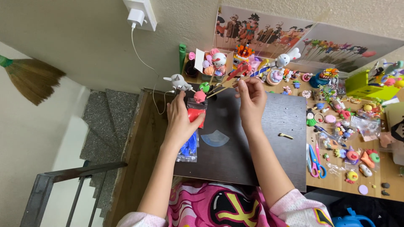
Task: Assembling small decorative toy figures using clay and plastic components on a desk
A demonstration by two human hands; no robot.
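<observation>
My left hand [180, 122] grips a bunch of thin wooden sticks topped with small clay figures: a grey one [178, 81], a pink one [200, 96] and a green one [204, 87]. It also holds a clear plastic bag [190, 145] with red and blue clay inside. My right hand [251, 100] pinches one stick near a red clay figure [238, 69]; a white rabbit-like figure [284, 59] sits on another stick. Both hands hover over a dark board [269, 147].
A pale blue fan-shaped clay piece [215, 138] lies on the board. The wooden table [336, 176] at right is crowded with clay figures, scissors [314, 162] and a lime box [365, 85]. A charger cable [145, 63] hangs from the wall. Stairs [101, 126] drop away at left.
</observation>
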